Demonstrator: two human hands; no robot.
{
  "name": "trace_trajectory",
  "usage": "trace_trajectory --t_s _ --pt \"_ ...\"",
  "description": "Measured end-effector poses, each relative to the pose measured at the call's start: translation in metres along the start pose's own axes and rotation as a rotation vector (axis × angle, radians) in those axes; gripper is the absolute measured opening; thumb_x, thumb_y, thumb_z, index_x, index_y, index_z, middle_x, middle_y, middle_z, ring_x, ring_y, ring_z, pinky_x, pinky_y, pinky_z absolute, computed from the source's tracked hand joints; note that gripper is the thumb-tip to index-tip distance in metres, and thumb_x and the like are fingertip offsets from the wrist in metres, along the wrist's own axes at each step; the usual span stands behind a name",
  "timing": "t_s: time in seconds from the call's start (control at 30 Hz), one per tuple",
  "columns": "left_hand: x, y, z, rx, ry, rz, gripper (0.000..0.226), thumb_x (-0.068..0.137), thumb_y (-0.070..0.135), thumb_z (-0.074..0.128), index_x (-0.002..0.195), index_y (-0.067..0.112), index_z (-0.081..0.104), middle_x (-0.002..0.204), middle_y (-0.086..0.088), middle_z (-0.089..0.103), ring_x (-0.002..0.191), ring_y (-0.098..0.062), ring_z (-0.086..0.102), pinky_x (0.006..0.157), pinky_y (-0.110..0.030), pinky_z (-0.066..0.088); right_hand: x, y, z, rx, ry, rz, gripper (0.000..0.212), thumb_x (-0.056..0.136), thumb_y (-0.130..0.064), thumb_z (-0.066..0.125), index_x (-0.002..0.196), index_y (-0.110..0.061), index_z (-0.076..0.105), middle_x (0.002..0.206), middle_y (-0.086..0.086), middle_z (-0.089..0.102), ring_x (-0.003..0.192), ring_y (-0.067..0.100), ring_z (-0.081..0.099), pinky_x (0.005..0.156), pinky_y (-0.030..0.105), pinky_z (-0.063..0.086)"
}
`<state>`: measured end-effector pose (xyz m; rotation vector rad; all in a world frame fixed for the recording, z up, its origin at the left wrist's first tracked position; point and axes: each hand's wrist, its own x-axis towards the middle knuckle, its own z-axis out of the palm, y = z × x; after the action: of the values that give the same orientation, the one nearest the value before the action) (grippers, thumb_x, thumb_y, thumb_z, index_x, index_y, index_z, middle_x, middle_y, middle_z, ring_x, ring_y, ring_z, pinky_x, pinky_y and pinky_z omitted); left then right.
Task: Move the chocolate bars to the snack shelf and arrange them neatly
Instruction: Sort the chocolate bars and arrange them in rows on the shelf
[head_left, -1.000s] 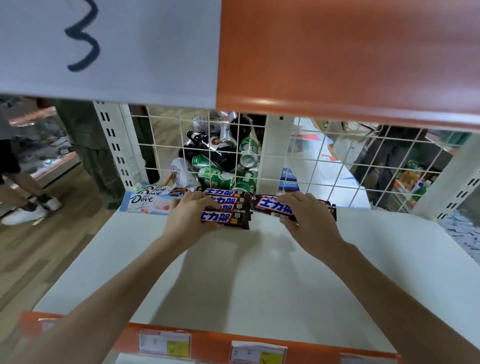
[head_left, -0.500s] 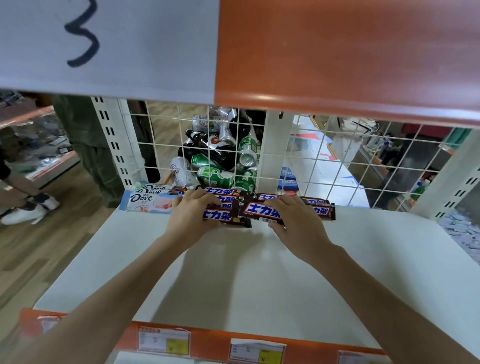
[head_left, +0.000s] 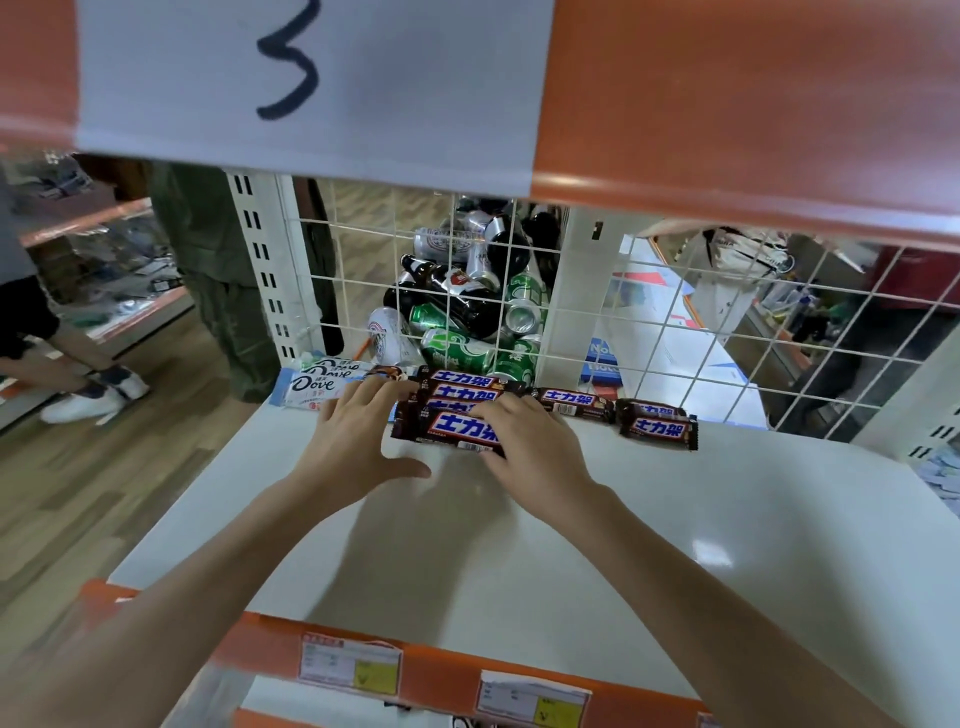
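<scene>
Setting: store aisle with wood-pattern floor (head_left: 78, 499); white metal shelving with orange front trim.
Upper shelf edge: orange strip (head_left: 753, 104) across the top of view, carrying a white sheet (head_left: 311, 88) with a hand-drawn "3".
Snack shelf: white shelf board (head_left: 649, 545); front edge fitted with an orange price rail (head_left: 441, 670) holding paper price tags.
Back panel: white wire grid (head_left: 675, 332) along the rear edge of the shelf board.
Behind the grid: pile of green cans and dark bottles (head_left: 467, 312), lying in no order.
Bystanders: legs and white shoes of a person (head_left: 88, 400) at far left; another in olive trousers (head_left: 218, 291) beside the shelf upright.
Dove bars: pale wrappers (head_left: 322, 384) at the rear-left corner of the shelf board, lengthwise along the rear edge.
Brown chocolate bars, stacked group: several bars (head_left: 457, 395) overlapping at rear centre, labels up.
Brown chocolate bars, right of the stack: one bar (head_left: 574, 402), then two overlapping bars (head_left: 657, 426), all at the rear edge.
Front bar: bar (head_left: 447, 428) nearest the viewer, lying across, its right end under the right hand.
Left hand: left hand (head_left: 358, 436) flat and spread, fingers straight, fingertips touching the left end of the stacked group; holds nothing.
Right hand: right hand (head_left: 530, 441) palm down, fingers bent over the right end of the front bar and the stack behind it; thumb hidden, so a closed grasp cannot be confirmed.
</scene>
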<state>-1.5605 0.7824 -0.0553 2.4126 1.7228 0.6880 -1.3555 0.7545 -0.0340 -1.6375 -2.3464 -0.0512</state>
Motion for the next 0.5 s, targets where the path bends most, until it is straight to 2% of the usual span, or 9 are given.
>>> trace_trajectory --t_s 0.1,0.3,0.5 --pt "-0.002 0.000 0.001 0.008 0.004 -0.005 0.090 0.062 0.058 0.075 0.137 0.031 0.035 0.138 0.005 0.037 0.128 -0.020 0.027 0.098 -0.037 0.022 0.002 -0.004 0.006 -0.027 -0.037 0.005 0.043 0.085 -0.019 0.061 0.126 -0.022 0.047 0.123 -0.004 0.050 0.116 0.017 0.044 0.088 0.033 0.039" --pt "-0.002 0.003 0.003 -0.002 0.022 0.037 0.083 0.065 0.058 0.073 0.135 0.029 0.038 0.135 0.005 0.040 0.125 -0.019 0.031 0.095 -0.035 0.022 -0.001 -0.003 0.011 -0.009 -0.012 0.024 0.034 0.084 -0.023 0.064 0.116 -0.024 0.052 0.116 -0.005 0.053 0.109 0.017 0.046 0.080 0.031 0.040" --pt "-0.001 0.009 0.002 -0.020 0.038 0.051 0.080 0.066 0.055 0.074 0.133 0.027 0.042 0.129 0.004 0.043 0.121 -0.019 0.032 0.092 -0.033 0.021 0.006 -0.007 0.016 -0.006 0.028 0.046 0.030 0.083 -0.021 0.066 0.110 -0.024 0.053 0.113 -0.005 0.054 0.108 0.018 0.047 0.084 0.033 0.035"
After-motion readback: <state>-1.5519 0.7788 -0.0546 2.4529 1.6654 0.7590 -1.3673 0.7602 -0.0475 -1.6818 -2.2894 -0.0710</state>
